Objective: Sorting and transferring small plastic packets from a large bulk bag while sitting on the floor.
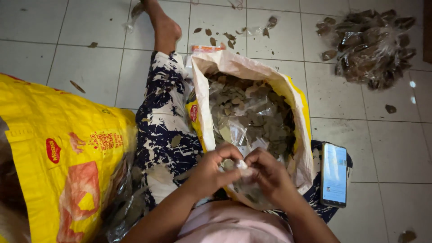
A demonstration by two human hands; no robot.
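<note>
Tiled floor (369, 148) — open sack (252, 72) (dried leaves (252, 121) inside) — hands (240, 173) pinching plastic.

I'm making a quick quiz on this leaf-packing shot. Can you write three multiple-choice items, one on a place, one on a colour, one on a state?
1. Where does the phone lie?
A. right of the open sack
B. inside the sack
C. on the yellow bag

2. What colour is the big bag at left?
A. blue
B. yellow
C. black

3. How is the sack of dried leaves?
A. tied shut
B. open
C. empty

Answers: 1 A, it rests by the sack's right side; 2 B, yellow with red print; 3 B, leaves show through its open mouth.
</note>
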